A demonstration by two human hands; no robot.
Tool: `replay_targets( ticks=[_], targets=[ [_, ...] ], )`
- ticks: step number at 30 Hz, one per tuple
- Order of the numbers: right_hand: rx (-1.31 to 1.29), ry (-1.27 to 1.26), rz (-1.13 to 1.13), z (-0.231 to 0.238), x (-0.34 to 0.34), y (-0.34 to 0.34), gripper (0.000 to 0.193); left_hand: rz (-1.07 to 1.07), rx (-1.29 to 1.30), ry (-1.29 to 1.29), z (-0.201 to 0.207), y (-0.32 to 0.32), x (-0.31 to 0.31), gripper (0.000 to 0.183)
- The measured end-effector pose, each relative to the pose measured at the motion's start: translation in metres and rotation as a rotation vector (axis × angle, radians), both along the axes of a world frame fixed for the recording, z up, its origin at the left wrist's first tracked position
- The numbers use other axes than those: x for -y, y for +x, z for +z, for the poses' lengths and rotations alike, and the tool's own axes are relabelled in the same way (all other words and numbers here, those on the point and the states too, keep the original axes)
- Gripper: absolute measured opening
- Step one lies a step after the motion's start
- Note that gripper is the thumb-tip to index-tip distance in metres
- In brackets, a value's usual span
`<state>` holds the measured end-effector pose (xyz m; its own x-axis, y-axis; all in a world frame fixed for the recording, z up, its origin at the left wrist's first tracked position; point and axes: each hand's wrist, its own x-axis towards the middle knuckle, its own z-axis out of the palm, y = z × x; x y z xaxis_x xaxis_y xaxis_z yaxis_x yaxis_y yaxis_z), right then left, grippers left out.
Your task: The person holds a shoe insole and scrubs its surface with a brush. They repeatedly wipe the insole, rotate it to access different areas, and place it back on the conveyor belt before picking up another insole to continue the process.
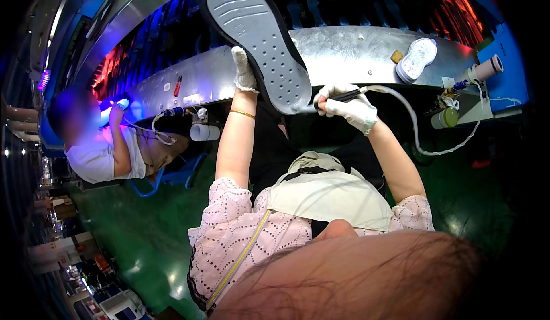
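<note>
A black shoe (258,45) is held up with its grey, dimpled underside toward me. My left hand (244,72), in a white glove, grips its left edge; the thumb shows and the other fingers are hidden behind the shoe. In my gloved right hand (349,108) is a black-handled brush (346,96) fed by a pale hose (409,116). Its tip is at the lower end of the underside, where the surface looks wet; whether it touches there I cannot tell for sure.
Across the front runs a metal bench (344,42). A white shoe sole (417,59) and a small tan block (396,56) lie on it at right. Hose fittings and a green-lidded container (445,118) hang beyond. At left are red-handled pliers (177,85) and a seated co-worker (109,148).
</note>
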<state>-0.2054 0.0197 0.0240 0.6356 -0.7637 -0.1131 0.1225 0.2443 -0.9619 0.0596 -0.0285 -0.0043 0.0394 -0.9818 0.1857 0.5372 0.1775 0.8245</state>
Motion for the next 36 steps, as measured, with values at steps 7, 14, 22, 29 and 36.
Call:
replay_targets(
  ticks=[7,14,22,29,36],
  targets=[
    [-0.08,-0.353,-0.119,-0.006,-0.026,0.017,0.008,-0.08,-0.221,-0.063,-0.017,-0.013,0.0,0.098],
    [-0.078,-0.49,-0.308,0.001,-0.025,0.035,0.007,-0.038,-0.287,-0.072,-0.023,-0.024,0.002,0.112],
    [-0.061,-0.483,-0.466,0.0,-0.022,0.044,0.009,0.087,-0.282,0.046,-0.029,-0.034,-0.013,0.101],
    [0.071,-0.148,-0.38,0.011,-0.029,0.043,0.009,0.005,-0.292,0.054,-0.026,-0.04,-0.018,0.1],
    [-0.014,-0.313,-0.396,0.016,-0.035,0.049,0.007,0.018,-0.337,0.119,-0.044,-0.036,-0.01,0.105]
  ],
)
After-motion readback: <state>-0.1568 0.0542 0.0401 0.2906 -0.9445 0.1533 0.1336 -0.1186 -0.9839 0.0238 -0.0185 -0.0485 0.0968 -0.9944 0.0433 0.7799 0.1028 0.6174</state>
